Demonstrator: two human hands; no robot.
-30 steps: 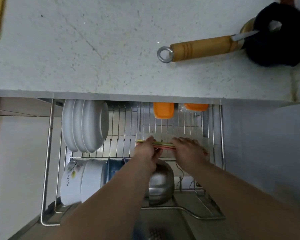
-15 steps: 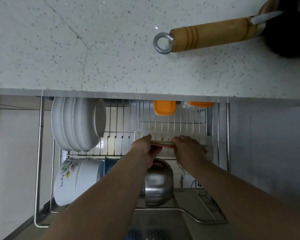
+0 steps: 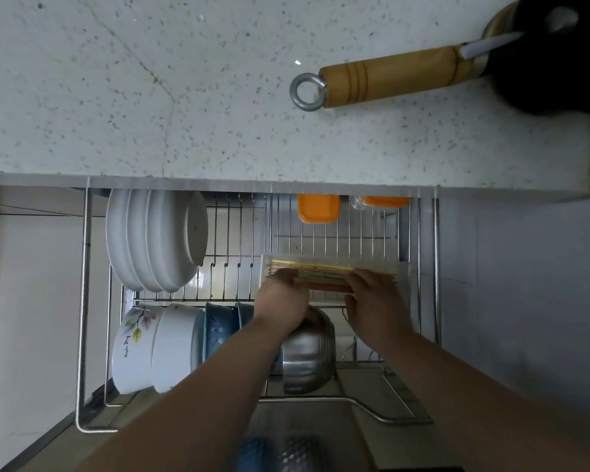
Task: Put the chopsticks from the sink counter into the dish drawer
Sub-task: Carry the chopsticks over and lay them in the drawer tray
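Note:
A bundle of coloured chopsticks (image 3: 324, 277) lies lengthwise in a clear plastic tray (image 3: 401, 267) inside the open wire dish drawer (image 3: 84, 301) below the counter edge. My left hand (image 3: 281, 298) grips the bundle's left end. My right hand (image 3: 375, 298) holds its right end, fingers curled over the sticks. Both forearms reach down into the drawer from the bottom of the view.
White plates (image 3: 154, 240) stand on edge at the drawer's left. Bowls (image 3: 157, 345) and a steel bowl (image 3: 307, 356) sit in front. Orange containers (image 3: 317, 209) lie at the back. A wooden-handled pan (image 3: 392, 76) rests on the speckled countertop (image 3: 150, 97).
The camera has shifted slightly, and the view of the counter has moved. Both hands stay on the chopsticks over the tray, which now lie lower in it.

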